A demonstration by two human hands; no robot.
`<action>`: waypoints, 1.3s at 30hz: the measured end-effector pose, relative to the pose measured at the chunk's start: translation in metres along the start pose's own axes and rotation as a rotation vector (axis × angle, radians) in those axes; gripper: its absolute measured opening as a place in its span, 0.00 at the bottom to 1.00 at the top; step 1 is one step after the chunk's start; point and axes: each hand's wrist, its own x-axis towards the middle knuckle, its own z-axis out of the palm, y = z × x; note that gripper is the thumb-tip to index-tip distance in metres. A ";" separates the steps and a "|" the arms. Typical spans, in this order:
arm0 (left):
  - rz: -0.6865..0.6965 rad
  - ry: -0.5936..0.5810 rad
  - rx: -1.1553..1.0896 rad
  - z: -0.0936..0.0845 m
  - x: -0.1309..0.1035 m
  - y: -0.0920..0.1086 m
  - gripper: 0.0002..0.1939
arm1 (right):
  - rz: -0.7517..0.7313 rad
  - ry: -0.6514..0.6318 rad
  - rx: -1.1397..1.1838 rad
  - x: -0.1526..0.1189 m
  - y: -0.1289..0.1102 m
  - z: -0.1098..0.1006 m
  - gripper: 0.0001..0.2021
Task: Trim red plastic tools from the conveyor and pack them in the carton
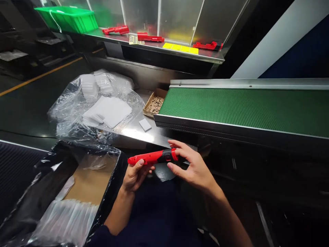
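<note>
A red and black plastic tool body lies across the front of me, its plain red end to the left and a black section with a red ring to the right. My left hand grips the red part, thumb on top and fingers beneath. At the ringed end is my right hand, with fingers and thumb apart around that end. Its fingertips touch or nearly touch the red ring; whether they press on it I cannot tell.
A green ribbed conveyor runs off right. Beside it are a cardboard tray of small dark bits, a white block and white sheets on plastic. A black-lined box stands lower left. The shelf holds red parts and a green bin.
</note>
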 end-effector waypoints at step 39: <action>0.246 -0.002 0.320 0.005 -0.004 0.017 0.16 | 0.190 0.184 0.182 0.007 0.010 0.023 0.06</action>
